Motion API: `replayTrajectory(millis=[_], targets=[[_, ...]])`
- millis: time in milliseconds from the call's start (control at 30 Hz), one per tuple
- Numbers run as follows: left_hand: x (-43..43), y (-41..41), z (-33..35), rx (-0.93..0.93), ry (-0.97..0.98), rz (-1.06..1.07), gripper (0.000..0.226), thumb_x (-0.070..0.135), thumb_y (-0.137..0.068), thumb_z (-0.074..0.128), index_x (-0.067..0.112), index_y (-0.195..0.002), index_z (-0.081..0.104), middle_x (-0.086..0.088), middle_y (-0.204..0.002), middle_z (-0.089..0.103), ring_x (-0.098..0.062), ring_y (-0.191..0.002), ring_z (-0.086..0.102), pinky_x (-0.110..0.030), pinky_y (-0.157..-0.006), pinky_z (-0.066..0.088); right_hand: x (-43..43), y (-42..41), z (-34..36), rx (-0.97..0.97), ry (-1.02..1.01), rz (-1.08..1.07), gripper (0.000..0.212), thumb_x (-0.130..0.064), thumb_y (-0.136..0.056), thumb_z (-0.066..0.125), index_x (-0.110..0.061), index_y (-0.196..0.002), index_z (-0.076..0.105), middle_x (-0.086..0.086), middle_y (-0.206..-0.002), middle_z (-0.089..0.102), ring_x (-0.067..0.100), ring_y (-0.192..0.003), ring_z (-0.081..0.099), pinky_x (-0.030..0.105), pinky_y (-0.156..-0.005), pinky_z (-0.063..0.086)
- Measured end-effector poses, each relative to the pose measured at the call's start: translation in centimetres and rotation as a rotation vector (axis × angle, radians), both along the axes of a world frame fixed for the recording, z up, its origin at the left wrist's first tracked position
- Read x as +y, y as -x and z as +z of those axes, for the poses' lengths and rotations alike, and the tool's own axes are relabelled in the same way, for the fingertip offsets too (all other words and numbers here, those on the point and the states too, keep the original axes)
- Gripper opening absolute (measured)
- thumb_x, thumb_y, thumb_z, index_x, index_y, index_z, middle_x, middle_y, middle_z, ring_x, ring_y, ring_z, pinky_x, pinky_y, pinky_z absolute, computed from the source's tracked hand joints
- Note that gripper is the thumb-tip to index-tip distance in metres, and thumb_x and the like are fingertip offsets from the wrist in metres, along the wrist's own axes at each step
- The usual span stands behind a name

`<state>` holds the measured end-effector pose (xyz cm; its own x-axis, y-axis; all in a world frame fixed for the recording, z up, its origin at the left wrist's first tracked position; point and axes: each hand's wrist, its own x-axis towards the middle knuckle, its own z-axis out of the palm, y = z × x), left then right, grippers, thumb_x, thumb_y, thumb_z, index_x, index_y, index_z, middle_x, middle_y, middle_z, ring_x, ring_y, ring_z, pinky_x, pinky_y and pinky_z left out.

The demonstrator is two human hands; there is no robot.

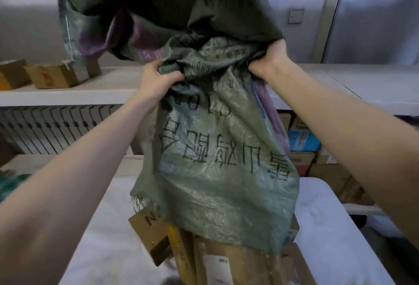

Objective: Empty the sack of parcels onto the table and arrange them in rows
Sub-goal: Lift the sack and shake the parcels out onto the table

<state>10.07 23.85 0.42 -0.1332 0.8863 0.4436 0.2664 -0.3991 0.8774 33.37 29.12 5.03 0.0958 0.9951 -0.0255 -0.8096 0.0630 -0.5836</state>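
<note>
Your left hand point(156, 78) and right hand point(269, 62) each clutch a bunched fistful of the green woven sack point(217, 148), fingers curled tight into the fabric. The left grips at the sack's left side, and the right grips slightly higher at its right edge. The sack hangs upside down between your outstretched arms, with black printed characters inverted on its face and its upper part folded over above your hands. At the sack's frayed open mouth, brown cardboard parcels point(204, 257) crowd out beneath it, over the white surface point(108, 239). One parcel bears a white label, another a yellow stripe. Left of the sack and beyond it, two cardboard boxes point(52, 76) sit on a white shelf point(68, 94). Right of the sack, stacked cartons point(303, 139), one of them blue, stand below that shelf's level.
</note>
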Motion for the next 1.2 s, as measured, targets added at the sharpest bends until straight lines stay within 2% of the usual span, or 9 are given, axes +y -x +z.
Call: replayTrajectory(millis=[233,467,600,667,767,833,1000,1100,1200], targets=[[-0.1,-1.2,-3.2,0.069,0.067,0.086,0.049,0.004,-0.077,0.073,0.018,-0.112,0.043,0.007,-0.095,0.058,-0.004,-0.084,0.057,-0.013,-0.067,0.047,-0.4,-1.6,-3.9,-0.335,0.077,0.142,0.056,-0.052,-0.095,0.038,-0.013,-0.126,0.063,0.014,-0.120,0.067,0.030,-0.110,0.064,0.043,-0.097,0.051],[-1.1,-2.3,-3.6,-0.051,0.212,0.215,0.146,0.057,-0.034,0.089,0.017,-0.147,0.007,-0.010,-0.147,0.035,-0.026,-0.134,0.039,-0.044,-0.112,0.037,-1.6,-3.5,-3.9,-1.060,0.043,0.212,0.039,-0.037,-0.101,0.039,-0.007,-0.112,0.063,0.015,-0.116,0.066,0.027,-0.102,0.064,0.039,-0.093,0.053],[-1.3,-3.8,-3.9,-0.074,0.249,0.440,0.151,0.048,-0.050,0.092,0.018,-0.152,-0.016,-0.020,-0.157,0.001,-0.032,-0.146,0.011,-0.043,-0.119,0.022,-3.8,-4.8,-3.0,-1.694,-0.064,0.129,0.034,-0.015,-0.104,0.036,0.000,-0.132,0.048,0.016,-0.131,0.052,0.024,-0.109,0.050,0.025,-0.084,0.036],[-0.9,-4.6,-3.8,-0.211,0.287,0.364,0.155,0.039,-0.050,0.094,0.020,-0.150,-0.023,-0.017,-0.156,0.009,-0.031,-0.144,0.023,-0.045,-0.115,0.031,-4.0,-6.0,-2.8,-1.896,-0.078,0.178,0.035,-0.018,-0.103,0.040,-0.001,-0.133,0.049,0.015,-0.138,0.050,0.025,-0.115,0.051,0.025,-0.088,0.037],[-0.6,-5.7,-2.8,-0.288,0.301,0.200,0.107,0.012,-0.069,0.085,0.005,-0.149,0.015,-0.008,-0.131,0.048,-0.022,-0.117,0.055,-0.040,-0.097,0.051,-3.3,-7.3,-2.7,-1.770,-0.161,0.166,0.047,-0.015,-0.097,0.054,-0.013,-0.142,0.041,0.013,-0.144,0.045,0.030,-0.130,0.045,0.037,-0.104,0.042],[-0.3,-6.2,-2.2,-0.298,0.212,0.207,0.062,0.009,-0.075,0.079,-0.001,-0.130,0.051,-0.010,-0.119,0.061,-0.025,-0.112,0.060,-0.042,-0.097,0.051,-3.5,-8.0,-2.2,-1.655,-0.312,0.174,0.089,-0.009,-0.085,0.070,-0.020,-0.153,0.014,0.011,-0.158,0.019,0.026,-0.144,0.024,0.038,-0.111,0.034],[-0.5,-8.6,-0.6,-0.268,-0.013,0.084,0.044,0.017,-0.076,0.069,0.011,-0.117,0.056,-0.013,-0.123,0.061,-0.026,-0.119,0.057,-0.043,-0.105,0.046,-4.6,-8.3,1.4,-1.852,-0.640,0.249,0.135,-0.018,-0.068,0.085,-0.019,-0.149,-0.023,0.001,-0.160,-0.018,0.012,-0.147,-0.004,0.022,-0.114,0.009],[-1.2,-10.4,-0.2,-0.143,-0.061,-0.094,0.042,0.027,-0.068,0.069,0.017,-0.108,0.060,0.004,-0.110,0.067,-0.006,-0.102,0.062,-0.030,-0.094,0.051,-4.4,-7.6,1.6,-1.752,-0.793,0.174,0.138,-0.019,-0.061,0.089,-0.015,-0.151,-0.016,0.003,-0.160,-0.001,0.003,-0.142,0.010,0.012,-0.112,0.019],[-0.9,-10.9,-0.9,-0.178,-0.017,-0.239,0.040,0.019,-0.066,0.075,0.019,-0.104,0.063,0.012,-0.097,0.073,-0.006,-0.097,0.067,-0.031,-0.092,0.053,-3.8,-7.9,-0.4,-1.634,-0.697,0.011,0.088,0.000,-0.070,0.081,-0.016,-0.143,0.033,0.001,-0.141,0.044,-0.004,-0.121,0.040,0.010,-0.099,0.037]])
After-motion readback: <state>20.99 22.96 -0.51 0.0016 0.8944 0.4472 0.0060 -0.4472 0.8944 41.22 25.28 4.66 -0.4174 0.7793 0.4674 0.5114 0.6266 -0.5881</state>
